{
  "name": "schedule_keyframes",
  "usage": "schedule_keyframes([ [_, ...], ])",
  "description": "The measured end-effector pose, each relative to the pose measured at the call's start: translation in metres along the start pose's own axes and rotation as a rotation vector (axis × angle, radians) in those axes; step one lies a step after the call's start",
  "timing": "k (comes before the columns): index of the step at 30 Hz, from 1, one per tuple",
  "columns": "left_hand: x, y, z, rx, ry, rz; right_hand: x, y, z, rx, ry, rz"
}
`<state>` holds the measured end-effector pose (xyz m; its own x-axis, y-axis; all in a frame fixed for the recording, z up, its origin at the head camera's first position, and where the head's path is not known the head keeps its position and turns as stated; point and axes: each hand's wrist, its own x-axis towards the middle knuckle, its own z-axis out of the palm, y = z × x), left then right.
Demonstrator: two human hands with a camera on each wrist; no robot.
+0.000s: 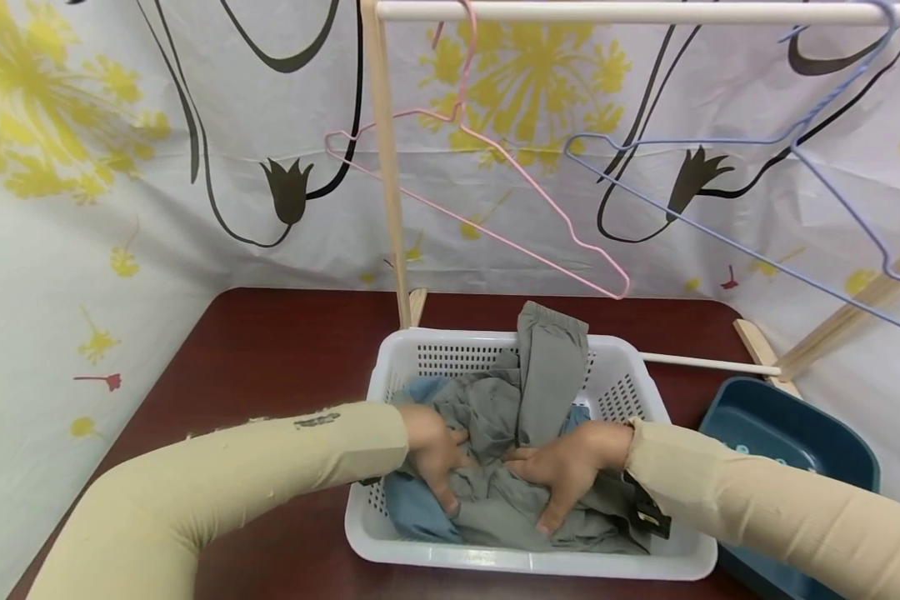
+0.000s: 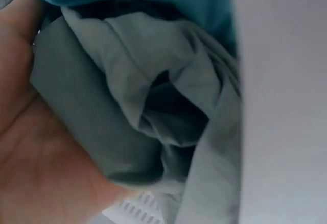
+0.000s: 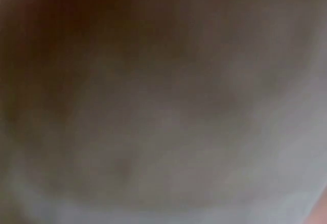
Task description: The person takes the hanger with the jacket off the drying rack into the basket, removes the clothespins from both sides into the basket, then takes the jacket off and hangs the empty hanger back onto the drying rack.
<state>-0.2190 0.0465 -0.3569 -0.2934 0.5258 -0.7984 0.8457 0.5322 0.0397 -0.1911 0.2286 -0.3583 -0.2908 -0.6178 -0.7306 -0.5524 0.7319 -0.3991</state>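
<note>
A grey garment (image 1: 487,408) lies bunched in a white plastic laundry basket (image 1: 480,557), with one long gathered-cuff end laid over the back rim. Blue cloth (image 1: 420,508) shows beneath it at the left. My left hand (image 1: 435,454) presses on the garment from the left, its thumb toward the front. Opposite it, my right hand (image 1: 562,467) rests on the same garment with fingers spread. In the left wrist view the palm (image 2: 46,157) lies beside grey folds (image 2: 148,71). The right wrist view is too dark and blurred to make out details.
Above the basket runs a white rail (image 1: 645,12) carrying a pink hanger (image 1: 525,171) and a blue hanger (image 1: 720,242). A wooden post (image 1: 387,167) rises behind the basket. At the right stands a dark blue tub (image 1: 787,417) on the brown table (image 1: 292,358).
</note>
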Motion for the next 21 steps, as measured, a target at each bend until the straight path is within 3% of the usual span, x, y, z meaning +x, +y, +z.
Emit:
schedule_keyframes([
  [3,-0.003,-0.002,-0.001,-0.061,0.027,0.016,-0.005,0.001,0.0,0.04,0.045,-0.011],
  [10,-0.022,-0.008,-0.006,-0.162,0.173,0.021,-0.034,-0.004,-0.012,0.135,0.205,-0.106],
  [14,-0.032,-0.01,-0.01,-0.179,0.242,0.083,-0.052,-0.005,-0.016,0.185,0.258,-0.062],
  [18,-0.04,-0.012,-0.013,-0.233,0.3,0.145,-0.063,-0.004,-0.018,0.217,0.308,-0.093],
  [21,-0.045,-0.014,-0.015,-0.269,0.33,0.179,-0.07,0.002,-0.023,0.216,0.391,-0.111],
])
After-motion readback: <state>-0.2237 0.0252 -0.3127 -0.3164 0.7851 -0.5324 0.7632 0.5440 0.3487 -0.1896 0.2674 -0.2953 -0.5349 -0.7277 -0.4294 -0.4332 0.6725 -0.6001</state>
